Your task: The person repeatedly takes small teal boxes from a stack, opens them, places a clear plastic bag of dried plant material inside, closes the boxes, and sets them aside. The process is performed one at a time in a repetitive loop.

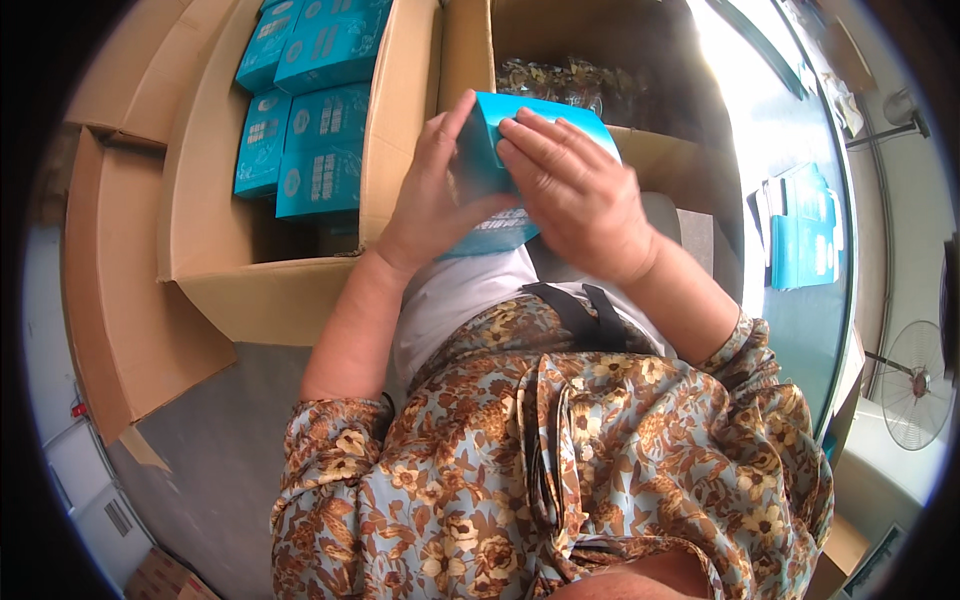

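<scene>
A blue printed carton (544,109) is tilted between my two hands, above my lap. My left hand (439,199) grips its left side, with the thumb across the lower face and the fingers along the far left edge. My right hand (577,187) lies with its fingers flat over the carton's top end, near an edge. Beyond the hands, a large open cardboard box (660,142) holds several clear-wrapped packs (570,82) with dark and yellowish contents. To the left, another open cardboard box (382,150) holds several blue cartons (322,176) in stacked rows.
Flattened blue cartons (802,232) lie stacked on the green-topped table (802,330) at the right. An empty-looking cardboard piece (150,277) leans at the far left over the grey floor (210,465). A wire-caged fan (915,382) stands at the right edge.
</scene>
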A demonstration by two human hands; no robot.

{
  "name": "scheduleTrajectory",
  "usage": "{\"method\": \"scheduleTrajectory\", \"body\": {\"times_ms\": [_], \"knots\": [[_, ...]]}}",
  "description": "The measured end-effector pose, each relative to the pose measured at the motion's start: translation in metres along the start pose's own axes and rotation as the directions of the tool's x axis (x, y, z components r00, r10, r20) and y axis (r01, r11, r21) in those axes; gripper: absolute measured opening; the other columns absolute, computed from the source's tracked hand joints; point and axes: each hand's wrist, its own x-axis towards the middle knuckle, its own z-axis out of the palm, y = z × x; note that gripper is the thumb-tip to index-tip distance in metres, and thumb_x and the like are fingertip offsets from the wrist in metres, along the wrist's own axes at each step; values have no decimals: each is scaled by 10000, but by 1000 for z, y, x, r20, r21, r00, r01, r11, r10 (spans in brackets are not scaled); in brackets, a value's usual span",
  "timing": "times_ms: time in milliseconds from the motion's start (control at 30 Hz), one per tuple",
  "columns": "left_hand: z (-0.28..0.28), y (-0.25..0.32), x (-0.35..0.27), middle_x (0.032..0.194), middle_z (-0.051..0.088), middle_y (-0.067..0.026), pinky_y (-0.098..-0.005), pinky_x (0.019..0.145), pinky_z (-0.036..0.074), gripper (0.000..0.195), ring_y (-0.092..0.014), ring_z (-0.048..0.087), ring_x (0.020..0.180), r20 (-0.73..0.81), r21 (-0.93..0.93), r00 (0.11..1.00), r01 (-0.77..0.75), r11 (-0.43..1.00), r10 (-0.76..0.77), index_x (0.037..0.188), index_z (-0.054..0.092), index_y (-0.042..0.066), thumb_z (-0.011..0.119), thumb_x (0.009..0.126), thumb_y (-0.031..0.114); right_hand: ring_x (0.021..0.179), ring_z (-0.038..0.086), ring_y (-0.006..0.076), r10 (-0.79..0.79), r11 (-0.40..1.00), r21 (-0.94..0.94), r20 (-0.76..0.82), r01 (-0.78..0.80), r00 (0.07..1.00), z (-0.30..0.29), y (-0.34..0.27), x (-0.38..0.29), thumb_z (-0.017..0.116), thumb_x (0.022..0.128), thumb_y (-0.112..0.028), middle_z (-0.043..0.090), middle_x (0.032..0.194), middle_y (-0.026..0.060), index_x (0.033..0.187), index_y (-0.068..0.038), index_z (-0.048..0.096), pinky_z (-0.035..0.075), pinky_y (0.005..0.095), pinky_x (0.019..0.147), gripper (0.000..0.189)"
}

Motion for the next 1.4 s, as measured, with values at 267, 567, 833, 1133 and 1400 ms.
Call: {"method": "scheduleTrajectory", "body": {"times_ms": [267,567,833,1133,1400], "knots": [[-16,-8,-2,1447,439,-97,-345,995,426,1075,-210,479,1260,-13,-1,999,52,999,-52,1576,213,86,874,728,111,1328,478,378,36,998,51,66,-40,997,-8,3,16,652,869,-191,499,1416,202,1388,18,499,385,501,1092,580],[11,0,6,1509,369,-148,-421,1084,413,1083,-272,469,1316,-1,-36,998,55,998,-55,1566,206,73,883,723,145,1445,302,403,211,976,-29,327,-214,921,-13,47,-2,333,986,-655,364,1541,192,1541,-115,315,276,535,1146,775],[-16,24,-6,1402,417,-180,-418,1097,370,1012,-333,432,1307,4,44,995,-95,994,95,1530,261,39,868,747,245,1473,227,431,188,981,-31,382,-191,905,-19,-1,25,446,938,-660,272,1598,173,1548,-223,325,230,606,1146,760],[-38,26,-42,1482,358,-192,-415,1134,331,1015,-343,375,1379,-4,-71,999,43,997,-43,1559,205,63,824,760,159,1452,276,424,166,986,-49,421,-161,892,-11,-24,42,478,926,-664,286,1588,166,1558,-262,294,237,590,1149,772],[-47,14,-72,1382,479,-180,-375,1032,413,990,-287,504,1225,21,20,972,234,972,-234,1549,260,78,824,737,130,1476,236,409,124,985,68,336,-155,934,-18,-30,45,540,911,-622,233,1610,186,1555,-194,305,167,574,1176,807]]}}
